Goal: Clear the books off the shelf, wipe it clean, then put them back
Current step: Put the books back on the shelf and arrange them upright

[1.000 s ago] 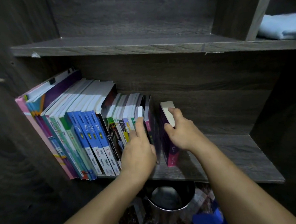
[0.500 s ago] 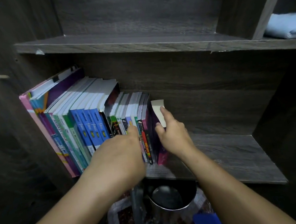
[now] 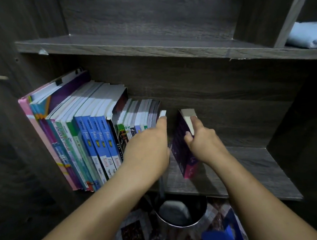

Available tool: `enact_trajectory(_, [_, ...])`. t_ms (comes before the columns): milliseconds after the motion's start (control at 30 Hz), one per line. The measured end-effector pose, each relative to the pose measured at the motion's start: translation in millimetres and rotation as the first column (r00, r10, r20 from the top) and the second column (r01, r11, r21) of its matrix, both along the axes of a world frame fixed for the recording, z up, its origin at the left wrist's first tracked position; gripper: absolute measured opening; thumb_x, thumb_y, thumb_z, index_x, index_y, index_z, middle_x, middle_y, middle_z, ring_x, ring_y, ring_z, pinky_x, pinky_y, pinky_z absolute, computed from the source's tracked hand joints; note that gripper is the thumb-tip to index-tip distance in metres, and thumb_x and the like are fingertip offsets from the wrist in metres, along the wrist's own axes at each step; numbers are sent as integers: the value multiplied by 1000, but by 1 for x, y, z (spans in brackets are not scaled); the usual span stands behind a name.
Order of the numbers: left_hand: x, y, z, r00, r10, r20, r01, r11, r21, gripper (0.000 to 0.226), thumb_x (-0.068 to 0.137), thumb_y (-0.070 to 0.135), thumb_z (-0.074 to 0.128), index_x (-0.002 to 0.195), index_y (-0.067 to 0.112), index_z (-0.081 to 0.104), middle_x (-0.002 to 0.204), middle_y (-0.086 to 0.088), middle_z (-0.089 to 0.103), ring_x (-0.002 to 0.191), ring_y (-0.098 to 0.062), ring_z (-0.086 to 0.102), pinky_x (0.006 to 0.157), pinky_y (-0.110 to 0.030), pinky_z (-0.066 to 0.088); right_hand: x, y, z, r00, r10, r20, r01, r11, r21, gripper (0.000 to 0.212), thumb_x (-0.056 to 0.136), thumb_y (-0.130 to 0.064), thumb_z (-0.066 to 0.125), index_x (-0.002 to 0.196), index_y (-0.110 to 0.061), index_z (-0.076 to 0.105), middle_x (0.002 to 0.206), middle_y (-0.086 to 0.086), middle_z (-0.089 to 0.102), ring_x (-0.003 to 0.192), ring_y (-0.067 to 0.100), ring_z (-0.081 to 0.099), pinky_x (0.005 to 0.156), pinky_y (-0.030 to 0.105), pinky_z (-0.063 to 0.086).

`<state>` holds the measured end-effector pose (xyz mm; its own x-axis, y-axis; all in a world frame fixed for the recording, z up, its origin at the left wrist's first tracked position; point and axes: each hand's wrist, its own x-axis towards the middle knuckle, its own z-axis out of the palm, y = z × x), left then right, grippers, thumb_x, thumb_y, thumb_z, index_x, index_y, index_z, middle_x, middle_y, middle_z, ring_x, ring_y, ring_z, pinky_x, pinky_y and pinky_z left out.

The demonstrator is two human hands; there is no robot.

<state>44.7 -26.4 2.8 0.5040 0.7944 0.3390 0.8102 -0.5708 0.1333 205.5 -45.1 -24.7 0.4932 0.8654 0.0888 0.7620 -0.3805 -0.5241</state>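
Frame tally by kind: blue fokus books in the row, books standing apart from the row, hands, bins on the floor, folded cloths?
Blue fokus books: 4
Books apart from the row: 1, the dark purple book
Hands: 2, left hand and right hand
Metal bin: 1
Folded light-blue cloth: 1
Total: 9

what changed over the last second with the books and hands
The right hand has swung the purple book rightward, away from the row of books; half a second ago it lay against the row, now a gap shows. Its grip on the top edge held. The left hand stays pressed to the row's end; row, shelf and cloth unchanged.
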Motion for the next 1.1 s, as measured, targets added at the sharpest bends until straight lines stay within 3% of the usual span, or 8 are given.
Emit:
enact_trajectory(67, [11,13,-14,1000,19,-2,-19,998,59,64,97,24,49,150,22,13,101,-6,59,82,-27,58,60,-35,39,2,-1,0,1000,20,-12,-21,1000,-12,62,97,-34,43,153,-24,17,127,24,55,112,40,55,93,41,46])
enact_trajectory(167, [17,22,-27,995,55,-83,-47,995,90,64,92,46,56,144,21,30,119,-6,52,103,-26,58,68,-34,46,3,-2,0,999,49,-20,-49,999,-17,62,99,-37,42,153,-24,15,129,24,55,113,39,54,94,40,44])
enact_trajectory(267, [15,23,-37,981,109,-163,-66,966,252,74,76,47,75,138,19,45,109,-5,49,104,-24,48,71,-34,45,5,-3,0,997,63,-38,-64,998,-20,65,98,-40,43,153,-26,13,130,23,55,114,38,55,96,40,44])
enact_trajectory(400, [12,38,-48,993,113,-25,-93,909,406,55,55,33,90,104,17,71,86,-4,45,84,-26,42,66,-36,31,6,-5,2,994,78,-79,-81,996,-31,70,93,-36,48,152,-29,11,127,19,57,108,35,58,93,38,46])
enact_trajectory(600, [11,44,-61,992,127,20,-125,920,372,69,57,48,85,117,21,64,120,-12,45,113,-33,36,87,-49,37,4,-5,2,992,67,-109,-69,998,-14,71,93,-35,49,152,-30,11,124,18,58,103,33,60,91,40,49])
enact_trajectory(800, [14,39,-61,982,52,183,-115,930,349,45,67,51,77,91,15,63,119,-13,50,112,-34,37,86,-49,35,6,-5,1,985,83,-148,-87,996,-20,73,93,-35,52,152,-35,9,122,15,59,97,29,62,89,40,50])
enact_trajectory(1000, [17,16,-62,921,27,388,-98,982,165,33,72,12,73,96,8,51,112,-9,43,96,-27,49,74,-37,46,3,-1,-1,989,43,-144,-44,999,-4,74,89,-35,54,151,-37,14,120,16,60,97,32,62,90,41,51])
enact_trajectory(1100, [19,0,-61,889,45,455,-57,998,11,62,73,-4,67,123,14,34,126,-8,27,100,-31,55,78,-38,50,-3,3,-4,994,26,-103,-26,1000,0,74,89,-35,52,152,-34,12,115,19,62,100,37,61,92,43,49])
